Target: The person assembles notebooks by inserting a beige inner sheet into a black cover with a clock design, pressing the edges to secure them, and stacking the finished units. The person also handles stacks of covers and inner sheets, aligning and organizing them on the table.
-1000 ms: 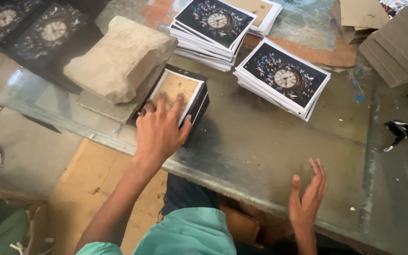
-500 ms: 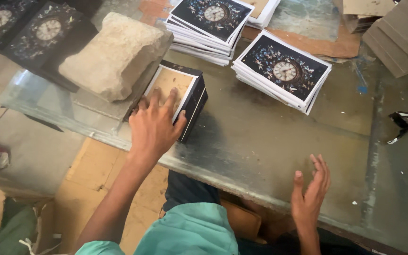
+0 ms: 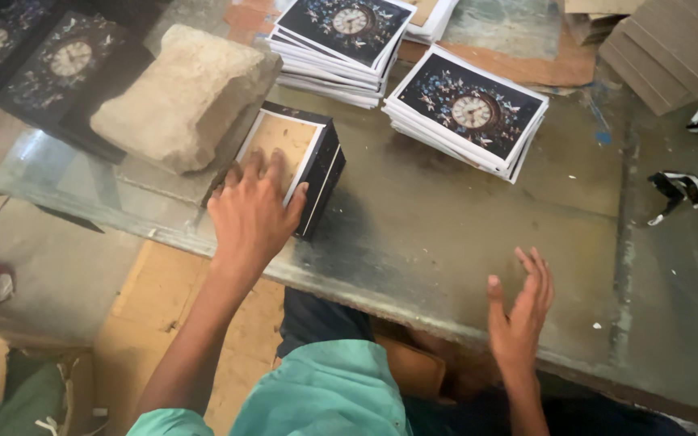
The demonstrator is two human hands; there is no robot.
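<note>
- Since the earlier frame little has moved: the left hand (image 3: 254, 211) stays pressed on the black box (image 3: 299, 165), and the right hand (image 3: 520, 309) stays raised over the near edge of the table (image 3: 446, 234), perhaps a touch higher.
- At the far left corner, two dark clock panels (image 3: 38, 60) lie side by side, partly off the table's left edge.
- Next comes a rough grey stone block (image 3: 183, 97), resting on flat sheets near the left edge; its right side sits just beside the black box.
- The black box stands close to the near-left edge, its pale tan top face up and framed in white. The left hand lies flat on it, palm down; its grip is apart, with fingers spread across the near end of the top and the thumb by the box's right side, clamped on nothing.
- Behind the box, at the far edge, a stack of clock-printed cards (image 3: 341, 36) lies tilted.
- To its right, nearer the middle, a second stack of clock cards (image 3: 466, 113) lies at an angle, well apart from the box.
- The right hand is held edge-on over the near edge, its grip apart and empty.
- Cardboard sheets (image 3: 672, 48) are piled at the far right corner, with black-and-white scraps (image 3: 676, 190) near the right edge.
</note>
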